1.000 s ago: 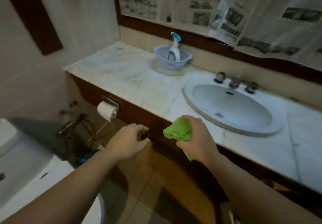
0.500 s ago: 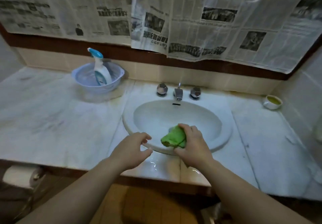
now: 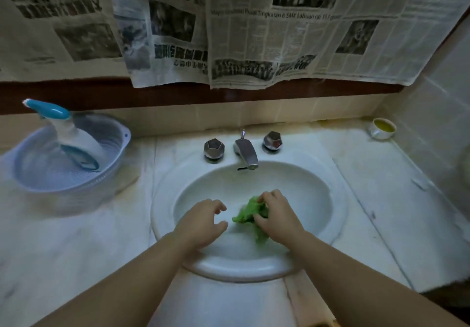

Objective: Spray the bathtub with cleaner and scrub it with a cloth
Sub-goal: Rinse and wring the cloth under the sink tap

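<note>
We are at the sink (image 3: 338, 214) and our right hand (image 3: 278, 216) is clamped on the green cloth (image 3: 250, 216), fingers curled over the top of it and thumb tucked under, holding it down in the basin. Our left hand (image 3: 201, 221) hovers just beside the cloth, fingers loosely curled and holding nothing, the two hands near each other but not touching. We judge this to be the wetting or wringing of the cloth, a step ahead of any scrubbing; the bathtub is not in view at all. To do it well we want the left hand to take the free end, so both hands can open the wad out under the tap (image 3: 246, 152), which stands beyond the hands with its spout aimed back at us, and one of the two knobs (image 3: 214, 148) either side of it needs turning, since we see no water running. The cloth lies bunched, its long axis running from the fingertips of the right hand down toward the wrist, a loose tail trailing over the near side of the basin. The spray bottle (image 3: 76, 141) is well off to the left of the left hand, leaning in a pale plastic bowl (image 3: 112, 171) on the marble surface (image 3: 63, 250), its blue nozzle pointing away to the left and its body slanting down to the right. Far right of the right hand sits a small cup (image 3: 383, 128) of yellowish liquid. Newspaper sheets (image 3: 254, 34) hang above.
</note>
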{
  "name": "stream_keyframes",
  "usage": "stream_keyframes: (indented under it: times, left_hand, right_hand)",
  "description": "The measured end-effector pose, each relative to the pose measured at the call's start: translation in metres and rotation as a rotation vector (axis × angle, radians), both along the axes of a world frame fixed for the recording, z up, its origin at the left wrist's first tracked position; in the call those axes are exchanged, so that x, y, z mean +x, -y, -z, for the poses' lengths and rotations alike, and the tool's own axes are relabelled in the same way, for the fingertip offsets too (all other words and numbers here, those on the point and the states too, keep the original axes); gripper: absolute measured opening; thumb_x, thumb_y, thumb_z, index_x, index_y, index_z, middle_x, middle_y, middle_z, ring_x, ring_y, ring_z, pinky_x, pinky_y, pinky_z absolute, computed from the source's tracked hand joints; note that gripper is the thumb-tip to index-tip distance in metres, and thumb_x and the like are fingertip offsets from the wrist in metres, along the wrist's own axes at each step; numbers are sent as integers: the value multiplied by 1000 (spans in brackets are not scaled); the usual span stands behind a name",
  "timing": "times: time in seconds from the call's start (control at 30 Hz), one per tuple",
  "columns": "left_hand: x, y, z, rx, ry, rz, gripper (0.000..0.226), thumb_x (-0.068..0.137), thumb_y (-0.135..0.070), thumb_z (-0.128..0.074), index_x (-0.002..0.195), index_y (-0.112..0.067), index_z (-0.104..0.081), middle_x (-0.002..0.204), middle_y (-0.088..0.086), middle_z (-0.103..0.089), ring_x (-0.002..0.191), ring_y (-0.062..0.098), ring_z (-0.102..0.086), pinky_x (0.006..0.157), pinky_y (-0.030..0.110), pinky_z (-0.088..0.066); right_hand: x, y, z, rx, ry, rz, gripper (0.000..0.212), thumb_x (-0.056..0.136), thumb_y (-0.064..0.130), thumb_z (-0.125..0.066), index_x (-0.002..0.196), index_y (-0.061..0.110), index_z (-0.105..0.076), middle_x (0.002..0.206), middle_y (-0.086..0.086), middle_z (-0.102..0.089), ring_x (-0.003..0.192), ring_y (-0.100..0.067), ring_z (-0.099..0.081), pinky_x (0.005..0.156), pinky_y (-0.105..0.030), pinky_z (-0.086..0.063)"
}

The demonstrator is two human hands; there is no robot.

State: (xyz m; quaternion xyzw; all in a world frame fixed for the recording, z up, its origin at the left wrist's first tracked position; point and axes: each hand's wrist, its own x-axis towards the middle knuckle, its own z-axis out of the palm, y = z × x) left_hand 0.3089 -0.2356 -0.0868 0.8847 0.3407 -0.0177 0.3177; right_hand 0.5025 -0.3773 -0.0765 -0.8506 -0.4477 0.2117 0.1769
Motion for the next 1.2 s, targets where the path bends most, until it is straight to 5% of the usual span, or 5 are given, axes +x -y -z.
stream_keyframes:
  times: [0.17,0.53,0.73,1.03,1.2]
  left_hand:
    - [16,-21,16,-37,11,36,39,91,-46,-66,128,-34,-61,117,-15,-59,110,7,-57,95,29,-48]
    - [85,-49,-10,46,403,-142,32,92,-38,-67,123,-32,-66,110,-21,-59,98,-4,-60,87,25,-51]
    - [112,-61,-28,97,448,-78,40,92,-54,-61,126,-35,-71,122,-18,-62,114,-1,-58,98,21,-46]
    - [122,-58,-25,135,432,-101,51,81,-67,-61,113,-31,-78,125,-15,-67,117,-1,-58,99,17,-43]
    - [121,-58,-26,141,436,-101,40,82,-55,-72,113,-30,-79,125,-13,-68,117,0,-60,97,8,-37]
  right_hand:
    - [19,-20,14,-80,8,103,33,91,33,-64,123,26,-61,123,3,-50,119,-21,-45,94,-40,-49]
    - [69,-105,-42,463,-51,213,13,100,29,-56,92,23,-64,84,9,-63,75,-7,-59,69,-34,-50]
    - [111,-177,-53,210,-16,-44,32,101,38,-60,122,14,-63,108,-4,-66,99,-24,-60,78,-35,-45]
    - [130,-214,-40,57,49,-317,9,101,23,-56,96,20,-62,109,-13,-63,88,-30,-60,74,-34,-48]
    - [133,-214,-45,74,54,-367,11,99,18,-54,93,20,-63,105,-11,-63,88,-29,-62,78,-38,-54]
